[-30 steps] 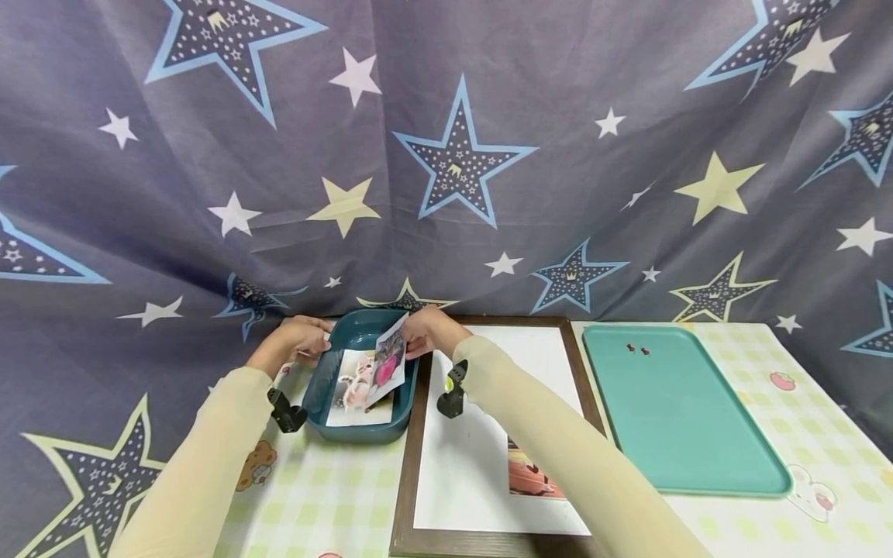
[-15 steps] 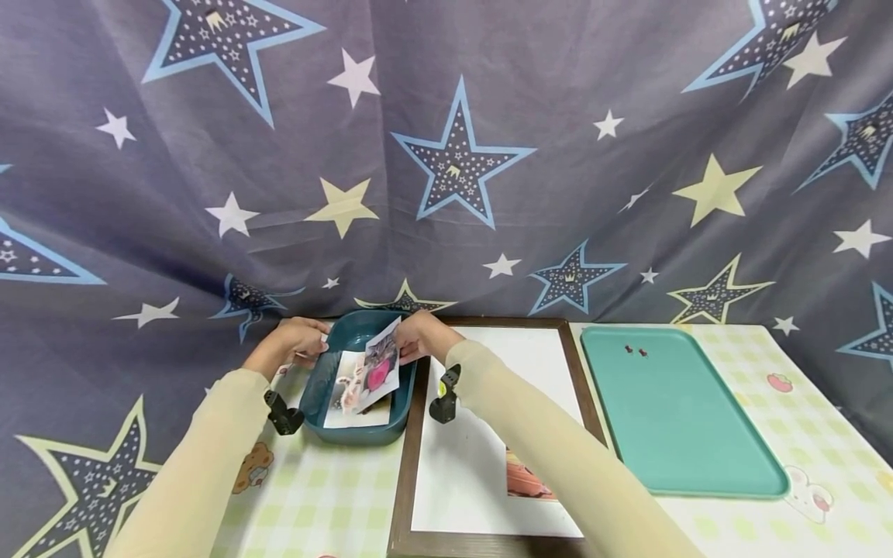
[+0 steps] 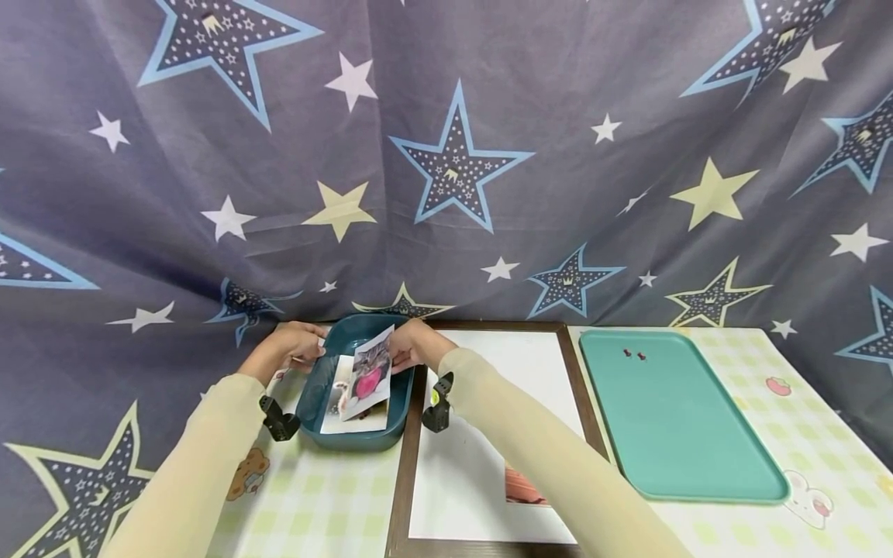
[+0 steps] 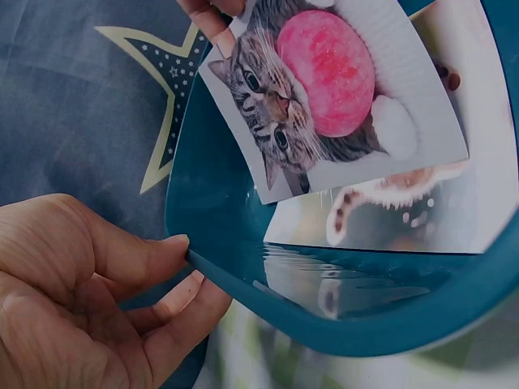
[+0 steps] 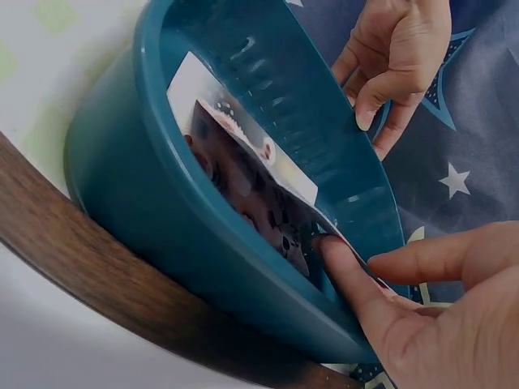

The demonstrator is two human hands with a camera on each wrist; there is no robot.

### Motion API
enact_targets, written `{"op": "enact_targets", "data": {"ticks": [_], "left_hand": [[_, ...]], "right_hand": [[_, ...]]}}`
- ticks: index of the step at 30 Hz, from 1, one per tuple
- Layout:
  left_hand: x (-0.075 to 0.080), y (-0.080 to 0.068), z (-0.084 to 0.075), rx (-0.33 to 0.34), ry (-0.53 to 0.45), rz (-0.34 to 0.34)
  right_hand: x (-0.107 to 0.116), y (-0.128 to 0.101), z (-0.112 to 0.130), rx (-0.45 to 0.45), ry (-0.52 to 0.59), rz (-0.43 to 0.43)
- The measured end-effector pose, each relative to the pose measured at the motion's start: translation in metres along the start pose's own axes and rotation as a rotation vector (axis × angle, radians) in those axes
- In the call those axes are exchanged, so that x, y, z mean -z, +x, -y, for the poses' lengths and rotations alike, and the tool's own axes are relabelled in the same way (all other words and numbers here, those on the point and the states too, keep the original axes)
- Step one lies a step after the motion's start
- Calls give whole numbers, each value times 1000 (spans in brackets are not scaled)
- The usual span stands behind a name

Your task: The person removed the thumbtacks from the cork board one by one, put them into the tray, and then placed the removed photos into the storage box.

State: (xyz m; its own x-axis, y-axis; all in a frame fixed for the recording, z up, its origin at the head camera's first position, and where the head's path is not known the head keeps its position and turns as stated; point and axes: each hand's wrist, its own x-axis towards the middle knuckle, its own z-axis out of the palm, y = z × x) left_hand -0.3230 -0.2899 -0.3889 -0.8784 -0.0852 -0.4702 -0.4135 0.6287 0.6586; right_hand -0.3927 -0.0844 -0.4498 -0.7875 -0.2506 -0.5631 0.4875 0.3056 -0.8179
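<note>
My left hand [image 3: 289,347] pinches the left rim of a dark teal plastic basin [image 4: 332,336], thumb on the inside edge and fingers outside. Inside the basin, my right hand [image 3: 415,346] holds a photo print of a tabby cat with a pink ball [image 4: 328,73] by its edge, between thumb and fingers. That print is tilted and partly covers a second photo print [image 4: 389,215], which shows a pale furry animal and lies low in the basin. In the right wrist view the thumb [image 5: 349,271] presses against the cat print.
Right of the basin lies a brown-framed white board [image 3: 456,496], with an orange-red picture [image 3: 523,488] partly hidden under my right forearm. Farther right, a turquoise tray [image 3: 691,418] bears two red pushpins [image 3: 635,355]. A star-patterned curtain [image 3: 544,116] hangs behind the table.
My right hand has moved slightly left and down, bringing the cat print flatter and farther over the second print. The left hand keeps its hold on the basin rim.
</note>
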Motion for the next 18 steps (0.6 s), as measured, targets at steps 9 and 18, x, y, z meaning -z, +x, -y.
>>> {"op": "enact_targets", "data": {"ticks": [9, 18], "left_hand": [[0, 0, 2, -17, -11, -11], [-1, 0, 3, -14, -17, -6]], "right_hand": [[2, 11, -6, 0, -5, 38], [7, -95, 25, -28, 0, 156]]}}
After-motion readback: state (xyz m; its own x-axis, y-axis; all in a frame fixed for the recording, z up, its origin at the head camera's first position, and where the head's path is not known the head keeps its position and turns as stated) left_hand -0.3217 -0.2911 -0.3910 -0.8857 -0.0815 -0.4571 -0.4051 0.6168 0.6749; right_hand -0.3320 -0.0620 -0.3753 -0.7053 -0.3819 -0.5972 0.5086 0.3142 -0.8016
